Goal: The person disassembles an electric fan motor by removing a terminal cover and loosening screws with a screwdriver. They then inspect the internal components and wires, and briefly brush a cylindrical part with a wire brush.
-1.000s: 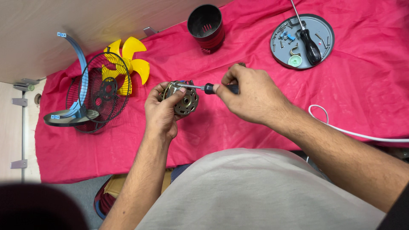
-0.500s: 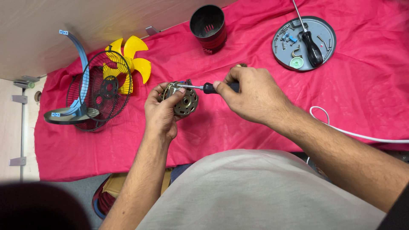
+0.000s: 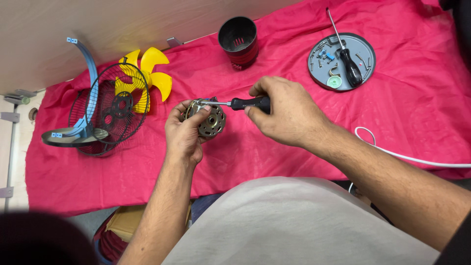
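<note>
At the far left of the pink cloth (image 3: 294, 152) lie a black wire fan guard (image 3: 110, 115) and a yellow fan blade (image 3: 152, 73). Near the cloth's middle, the left hand (image 3: 184, 135) has its fingers clamped around a metal fan motor (image 3: 211, 120), held just above the cloth. The right hand (image 3: 287, 113) grips a black-handled screwdriver (image 3: 243, 103), tip touching the motor's top, while farther right a grey round tray (image 3: 363, 49) holds screws and a second screwdriver (image 3: 346, 61).
</note>
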